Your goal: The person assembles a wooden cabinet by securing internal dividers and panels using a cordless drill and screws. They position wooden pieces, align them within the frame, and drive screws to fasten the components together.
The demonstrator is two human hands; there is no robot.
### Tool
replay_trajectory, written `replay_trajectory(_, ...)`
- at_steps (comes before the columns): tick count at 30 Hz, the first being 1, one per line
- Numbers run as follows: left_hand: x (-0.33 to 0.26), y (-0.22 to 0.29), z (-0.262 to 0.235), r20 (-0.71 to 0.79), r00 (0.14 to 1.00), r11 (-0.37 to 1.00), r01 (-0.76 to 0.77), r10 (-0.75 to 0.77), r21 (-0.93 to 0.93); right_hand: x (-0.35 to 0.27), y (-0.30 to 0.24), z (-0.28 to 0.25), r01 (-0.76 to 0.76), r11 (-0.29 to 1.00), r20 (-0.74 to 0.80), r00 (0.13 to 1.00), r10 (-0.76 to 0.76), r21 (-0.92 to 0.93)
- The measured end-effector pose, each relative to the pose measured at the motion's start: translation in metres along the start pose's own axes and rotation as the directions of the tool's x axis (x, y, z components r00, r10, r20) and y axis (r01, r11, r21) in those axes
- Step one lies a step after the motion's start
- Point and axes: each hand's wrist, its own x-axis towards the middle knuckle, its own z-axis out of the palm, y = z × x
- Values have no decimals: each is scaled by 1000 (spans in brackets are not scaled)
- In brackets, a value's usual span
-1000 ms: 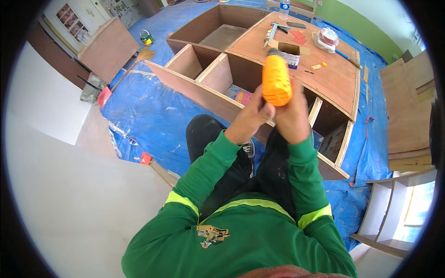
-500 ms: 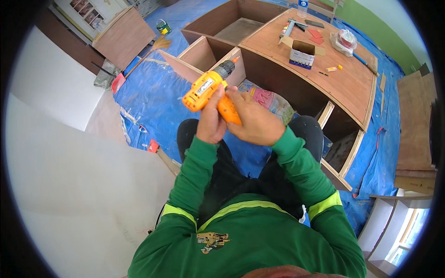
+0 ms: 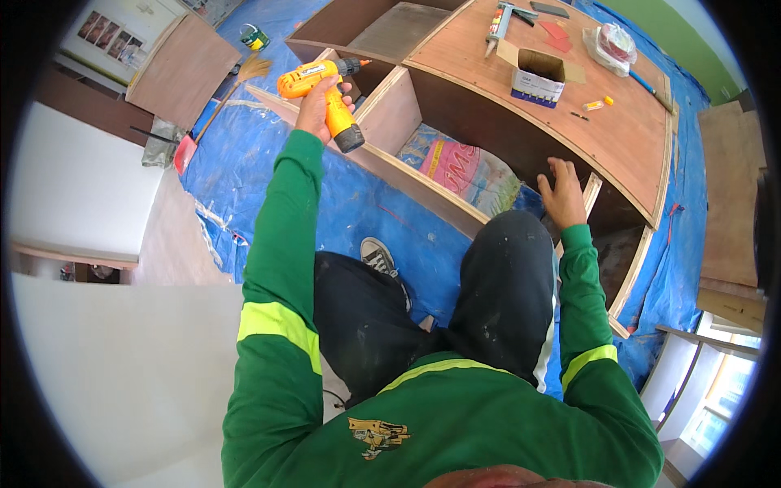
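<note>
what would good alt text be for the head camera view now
A person's left hand grips a yellow-orange cordless drill near a wooden unit on blue sheeting; the open right hand is by a divider. An open box and a caulking gun lie on top, and a sack lies inside.

Big letters on a sack [image 3: 468, 169], tiny print on other things.
The sack's big letters sit on a pink patch. A white and purple box [image 3: 537, 86] has small dark print on its side. The orange drill [image 3: 303, 80] has a pale sticker, and the green can [image 3: 253, 37] has a label with yellow on it, but their marks are too small to read.
</note>
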Motion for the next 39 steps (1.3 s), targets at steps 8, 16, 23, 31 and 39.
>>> replay_trajectory(8,85,-110,21,-122,987,985,83,-102,-149,-53,24,31,-58,971,177,979,101,-232)
replay_trajectory(16,118,-118,35,-185,980,993,90,-74,82,-60,16,22,-107,963,147,978,146,-245)
replay_trajectory(23,112,-102,33,-115,989,988,108,-96,110,-57,21,24,-171,965,128,972,198,-196)
replay_trajectory(31,110,-100,17,-112,988,988,114,-103,101,-53,11,21,-211,956,147,959,243,-205)
replay_trajectory(39,112,-101,18,-101,989,982,119,-105,146,-58,15,24,-190,945,119,966,228,-265)
